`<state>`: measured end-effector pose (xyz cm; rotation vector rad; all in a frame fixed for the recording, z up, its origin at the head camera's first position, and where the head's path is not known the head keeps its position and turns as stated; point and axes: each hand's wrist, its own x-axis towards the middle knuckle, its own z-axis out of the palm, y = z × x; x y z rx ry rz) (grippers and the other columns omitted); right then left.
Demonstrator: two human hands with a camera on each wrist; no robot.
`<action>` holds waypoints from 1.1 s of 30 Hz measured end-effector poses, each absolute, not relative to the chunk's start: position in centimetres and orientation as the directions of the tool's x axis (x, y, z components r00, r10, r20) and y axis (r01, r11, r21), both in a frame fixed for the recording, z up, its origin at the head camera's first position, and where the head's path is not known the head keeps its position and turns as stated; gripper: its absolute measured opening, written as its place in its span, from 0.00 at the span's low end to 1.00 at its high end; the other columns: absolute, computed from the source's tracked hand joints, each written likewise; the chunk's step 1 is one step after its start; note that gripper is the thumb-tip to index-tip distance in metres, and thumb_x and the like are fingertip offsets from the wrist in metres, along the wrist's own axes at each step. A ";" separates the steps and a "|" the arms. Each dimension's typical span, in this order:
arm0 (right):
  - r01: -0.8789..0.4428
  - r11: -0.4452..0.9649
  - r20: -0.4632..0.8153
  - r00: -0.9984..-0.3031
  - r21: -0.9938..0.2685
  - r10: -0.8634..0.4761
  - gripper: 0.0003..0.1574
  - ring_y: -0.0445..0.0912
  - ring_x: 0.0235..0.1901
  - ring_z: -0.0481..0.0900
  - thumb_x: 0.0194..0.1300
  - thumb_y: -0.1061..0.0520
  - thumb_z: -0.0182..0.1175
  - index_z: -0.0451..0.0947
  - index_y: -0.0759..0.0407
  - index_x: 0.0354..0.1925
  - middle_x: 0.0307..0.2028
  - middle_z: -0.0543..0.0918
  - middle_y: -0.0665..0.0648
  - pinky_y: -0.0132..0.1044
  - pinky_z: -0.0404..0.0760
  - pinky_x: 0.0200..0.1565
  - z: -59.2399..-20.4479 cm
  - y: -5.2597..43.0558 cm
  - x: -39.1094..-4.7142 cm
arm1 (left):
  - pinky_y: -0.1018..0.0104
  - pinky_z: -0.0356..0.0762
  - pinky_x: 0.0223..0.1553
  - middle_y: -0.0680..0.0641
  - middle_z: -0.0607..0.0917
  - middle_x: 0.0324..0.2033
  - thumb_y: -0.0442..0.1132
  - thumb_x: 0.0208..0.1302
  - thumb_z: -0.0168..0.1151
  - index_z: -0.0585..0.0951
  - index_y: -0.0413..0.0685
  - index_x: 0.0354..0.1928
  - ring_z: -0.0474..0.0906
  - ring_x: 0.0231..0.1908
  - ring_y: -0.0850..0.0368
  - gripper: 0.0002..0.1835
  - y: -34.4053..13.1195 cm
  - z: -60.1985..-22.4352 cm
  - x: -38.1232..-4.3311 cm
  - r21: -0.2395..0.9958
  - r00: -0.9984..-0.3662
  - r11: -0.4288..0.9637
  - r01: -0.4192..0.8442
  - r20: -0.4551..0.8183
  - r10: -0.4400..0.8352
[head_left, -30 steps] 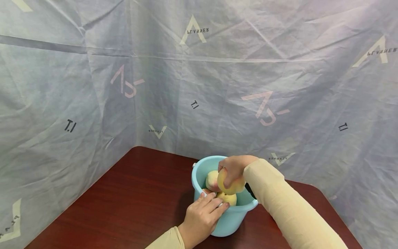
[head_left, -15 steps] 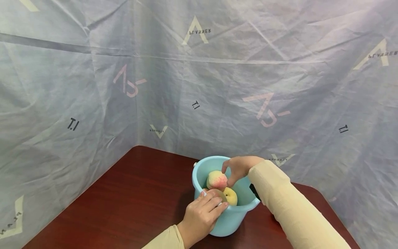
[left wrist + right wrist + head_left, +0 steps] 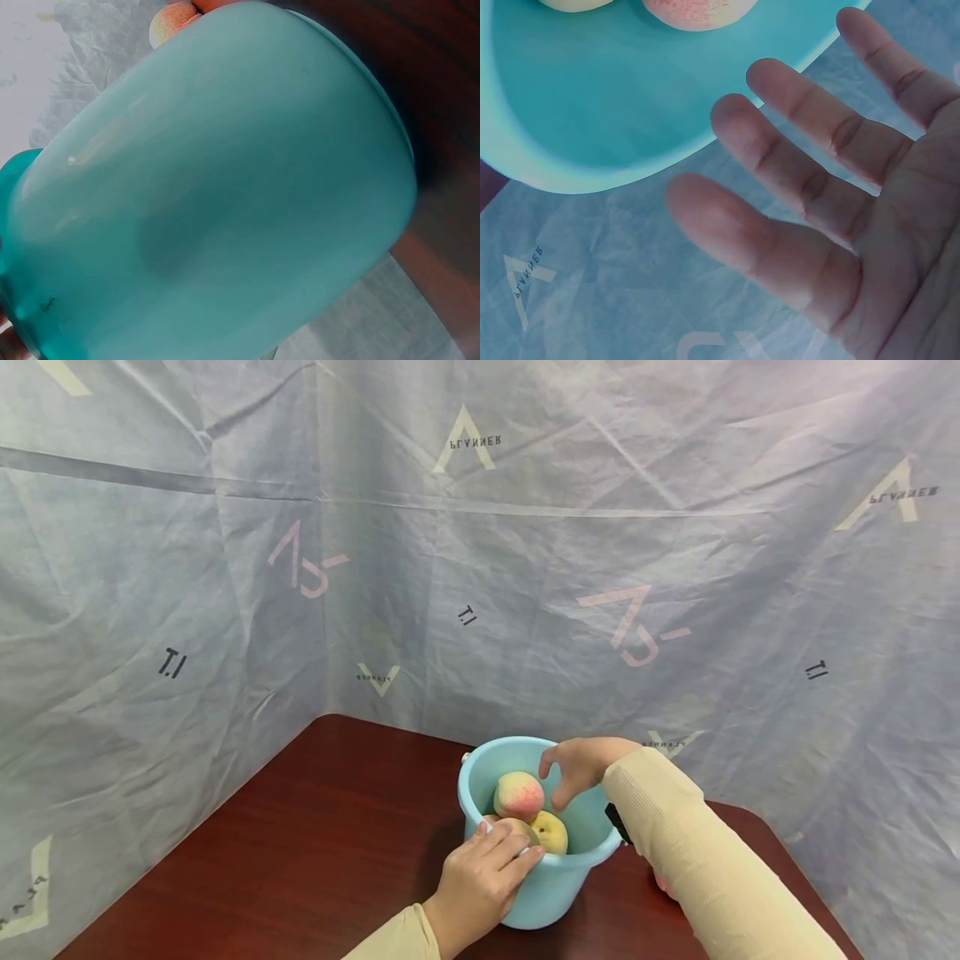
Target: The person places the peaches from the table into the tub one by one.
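Observation:
My left hand [image 3: 480, 877] grips the near rim of a light blue bucket [image 3: 543, 889], its fingers hooked over the edge. Several peaches lie inside. A pink-and-yellow peach [image 3: 519, 795] sits uppermost, and a yellow peach [image 3: 551, 833] is beside it. Others are partly hidden behind the left fingers. Above the bucket's right side is my right hand [image 3: 581, 766], fingers spread and holding nothing. The right wrist view shows its parted fingers [image 3: 780, 135] near the rim. In the left wrist view the bucket's side [image 3: 225, 180] fills most of the frame.
A dark red-brown table [image 3: 337, 843] carries the bucket. Right of it, a pinkish peach [image 3: 663, 885] lies on the table, mostly hidden by the right sleeve [image 3: 705, 852]. Grey printed cloth [image 3: 450, 552] hangs behind and to the left.
A second ago my right hand held a peach over the bucket. It has let the peach go inside and drawn slightly right, fingers parted. My left hand has stayed on the rim.

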<state>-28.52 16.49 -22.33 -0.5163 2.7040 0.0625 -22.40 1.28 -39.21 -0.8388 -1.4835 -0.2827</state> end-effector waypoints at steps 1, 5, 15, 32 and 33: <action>-0.363 0.931 -0.382 -0.857 -0.030 -0.347 0.29 0.45 0.39 0.74 0.49 0.52 0.68 0.75 0.50 0.52 0.46 0.78 0.52 0.42 0.76 0.43 -22.3 16.6 -28.5 | 0.66 0.78 0.40 0.55 0.84 0.30 0.33 0.72 0.45 0.88 0.54 0.33 0.82 0.34 0.59 0.20 1.3 -39.2 -22.4 -0.316 0.116 0.696 0.644 0.941 0.319; -0.372 0.927 -0.394 -0.846 -0.044 -0.358 0.31 0.45 0.36 0.73 0.49 0.52 0.67 0.75 0.52 0.55 0.38 0.78 0.52 0.41 0.76 0.42 -22.3 17.2 -28.4 | 0.66 0.78 0.40 0.55 0.83 0.29 0.33 0.72 0.46 0.88 0.53 0.32 0.82 0.35 0.59 0.20 1.4 -39.2 -22.3 -0.306 0.116 0.687 0.659 0.944 0.310; -0.333 0.939 -0.384 -0.858 -0.091 -0.341 0.35 0.46 0.37 0.74 0.49 0.52 0.70 0.74 0.55 0.57 0.39 0.76 0.54 0.41 0.77 0.41 -22.6 18.7 -28.1 | 0.64 0.79 0.42 0.56 0.84 0.31 0.36 0.74 0.46 0.88 0.54 0.35 0.82 0.36 0.58 0.19 1.2 -39.6 -22.5 -0.282 0.073 0.695 0.661 0.947 0.314; -0.322 0.935 -0.363 -0.861 -0.152 -0.356 0.43 0.50 0.42 0.75 0.47 0.53 0.67 0.69 0.59 0.63 0.47 0.77 0.61 0.46 0.77 0.45 -23.2 21.2 -28.2 | 0.63 0.80 0.40 0.55 0.84 0.32 0.37 0.74 0.45 0.88 0.54 0.35 0.81 0.36 0.58 0.19 1.4 -39.5 -22.5 -0.291 0.079 0.696 0.656 0.944 0.320; -0.321 0.935 -0.358 -0.863 -0.153 -0.355 0.43 0.50 0.42 0.75 0.47 0.53 0.67 0.69 0.59 0.63 0.47 0.77 0.61 0.46 0.77 0.45 -23.2 21.4 -28.3 | 0.63 0.80 0.40 0.55 0.84 0.32 0.37 0.74 0.45 0.88 0.54 0.35 0.81 0.36 0.58 0.20 1.4 -39.5 -22.5 -0.291 0.079 0.696 0.656 0.944 0.320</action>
